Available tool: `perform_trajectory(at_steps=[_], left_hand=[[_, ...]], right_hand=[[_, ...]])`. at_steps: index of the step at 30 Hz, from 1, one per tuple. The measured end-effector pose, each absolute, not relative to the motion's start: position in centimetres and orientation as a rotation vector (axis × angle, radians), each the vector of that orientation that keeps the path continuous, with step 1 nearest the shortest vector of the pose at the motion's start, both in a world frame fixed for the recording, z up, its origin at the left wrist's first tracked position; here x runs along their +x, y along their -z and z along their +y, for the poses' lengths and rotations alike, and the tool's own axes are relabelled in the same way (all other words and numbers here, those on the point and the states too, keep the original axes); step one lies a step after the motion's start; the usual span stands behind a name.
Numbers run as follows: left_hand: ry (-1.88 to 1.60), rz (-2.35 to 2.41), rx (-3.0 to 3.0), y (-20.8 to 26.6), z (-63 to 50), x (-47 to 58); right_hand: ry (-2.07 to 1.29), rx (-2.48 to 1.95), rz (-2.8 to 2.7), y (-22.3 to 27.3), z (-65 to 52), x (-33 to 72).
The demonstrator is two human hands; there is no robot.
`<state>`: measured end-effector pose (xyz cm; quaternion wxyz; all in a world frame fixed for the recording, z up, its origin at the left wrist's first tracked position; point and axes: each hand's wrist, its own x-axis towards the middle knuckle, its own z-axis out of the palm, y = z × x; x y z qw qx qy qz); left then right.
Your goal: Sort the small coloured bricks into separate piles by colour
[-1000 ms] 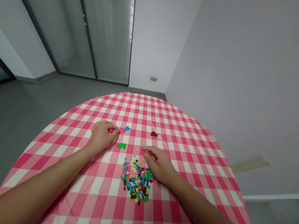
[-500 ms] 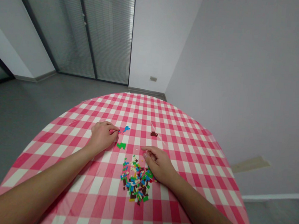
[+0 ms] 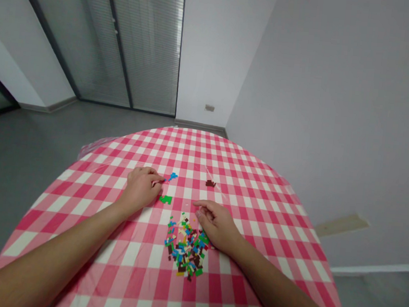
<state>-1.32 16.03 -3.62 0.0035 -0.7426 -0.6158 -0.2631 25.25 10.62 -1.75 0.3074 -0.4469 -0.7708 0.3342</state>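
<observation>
My left hand (image 3: pixel 140 187) is over the left-middle of the table, its index finger stretched out to the edge of a small group of blue bricks (image 3: pixel 173 176). Thumb and index finger stand apart, and nothing shows between them. Just below those fingertips lies a small cluster of green bricks (image 3: pixel 166 199). My right hand (image 3: pixel 217 224) rests beside a mixed pile of small toy bricks (image 3: pixel 188 251), index finger extended and thumb apart, with no object visible in it. The pile holds green, blue, brown, white and yellow pieces. Part of its right edge is hidden by my hand.
A small group of dark brown bricks (image 3: pixel 210 183) lies beyond my right hand. Everything sits on a round table with a pink-and-white checked cloth (image 3: pixel 198 148). Behind it are a glass partition with blinds (image 3: pixel 146 46) and a pale wall (image 3: pixel 331 112).
My left index finger has stretched slightly right toward the blue bricks, and the gap between it and the thumb has widened. My right hand and the pile look unchanged.
</observation>
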Motion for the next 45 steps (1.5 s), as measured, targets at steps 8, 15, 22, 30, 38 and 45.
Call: perform_trajectory(at_steps=[8,15,22,30,38,45], left_hand=[[0.778,-1.819,-2.449,3.8,16.2,-1.3],[0.634,-1.805,-2.481,3.9,16.2,-1.4],[0.575,-1.872,-2.485,3.7,16.0,-1.2],[0.602,-1.905,-2.477,3.3,15.9,-1.1],[0.764,-1.914,-2.475,3.4,16.0,-1.1],[1.028,-1.841,-2.448,3.0,15.6,-1.0]], right_hand=[[-0.86,-1.181,-2.062,1.6,10.6,25.3],[-0.794,-1.152,-2.13,1.4,10.7,25.3],[-0.783,-1.146,-2.155,1.3,10.8,25.2],[-0.794,-1.158,-2.183,1.1,10.9,25.1],[-0.826,-1.042,-2.396,0.6,10.2,25.8],[-0.78,-1.052,-2.541,0.3,10.2,25.9]])
